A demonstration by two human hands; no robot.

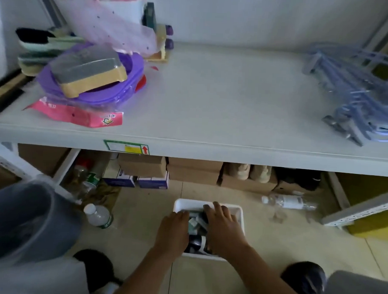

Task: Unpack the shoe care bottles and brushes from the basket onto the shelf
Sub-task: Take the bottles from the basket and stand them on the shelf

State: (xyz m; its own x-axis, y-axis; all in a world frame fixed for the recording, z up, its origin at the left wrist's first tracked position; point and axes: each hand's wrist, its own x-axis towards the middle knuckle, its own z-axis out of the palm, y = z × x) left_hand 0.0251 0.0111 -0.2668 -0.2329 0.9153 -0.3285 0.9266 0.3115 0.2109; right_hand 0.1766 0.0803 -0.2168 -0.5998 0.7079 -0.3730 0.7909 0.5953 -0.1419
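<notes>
A white basket [237,210] sits on the tiled floor below the grey shelf [212,103]. Both of my hands reach down into it. My left hand [174,230] rests over the basket's left side, fingers curled downward. My right hand [223,226] lies over the right side, fingers spread across the contents. Between the hands show a dark bottle with a white label [196,243] and a few small pale items [195,222]. Whether either hand grips anything is hidden by the hands themselves.
On the shelf's left lie a purple basin [115,92] with a boxed brush, several brushes [37,42] and a pink packet [79,115]; blue hangers [357,98] lie right. A grey bucket [25,219], water bottles [99,216] and cardboard boxes [194,171] stand around the floor.
</notes>
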